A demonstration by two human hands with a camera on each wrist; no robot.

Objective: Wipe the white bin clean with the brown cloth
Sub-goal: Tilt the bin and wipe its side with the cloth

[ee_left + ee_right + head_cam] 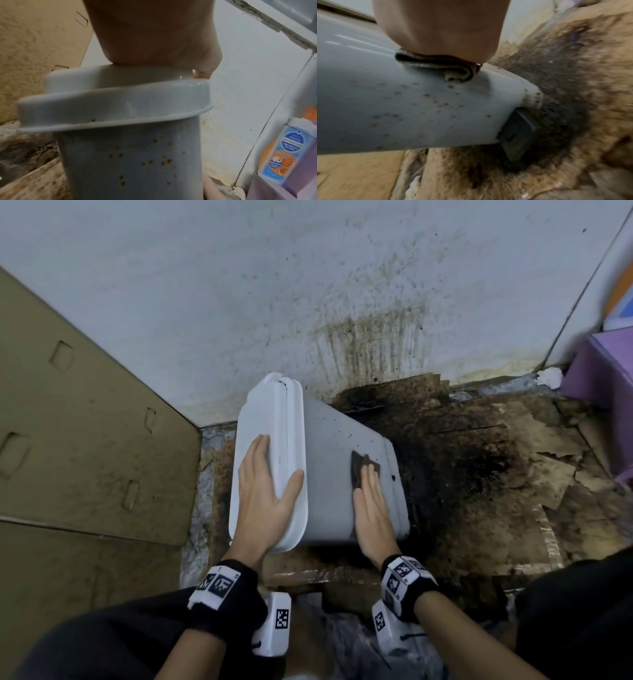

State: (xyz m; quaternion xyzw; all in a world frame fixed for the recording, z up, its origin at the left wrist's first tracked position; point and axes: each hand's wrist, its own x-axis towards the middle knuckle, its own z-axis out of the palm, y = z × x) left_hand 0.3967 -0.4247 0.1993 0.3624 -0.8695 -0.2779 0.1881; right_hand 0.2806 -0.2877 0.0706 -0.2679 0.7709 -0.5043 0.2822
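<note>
The white bin (335,440) lies on its side on the dirty floor, lid end to the left, base to the right. Brown specks dot its side (137,162) (419,108). My left hand (263,491) lies flat over the lid (263,422), fingers straight, thumb spread round the lid's edge. My right hand (371,501) presses the folded brown cloth (363,469) flat against the bin's upper side near the base. In the right wrist view the cloth (436,65) is squeezed under my palm (440,27).
A cardboard box (78,422) stands at the left. The stained white wall (308,285) rises behind the bin. Dark grime and torn cardboard (479,474) cover the floor to the right. A purple container (603,371) sits at the far right, a labelled bottle (281,155) near it.
</note>
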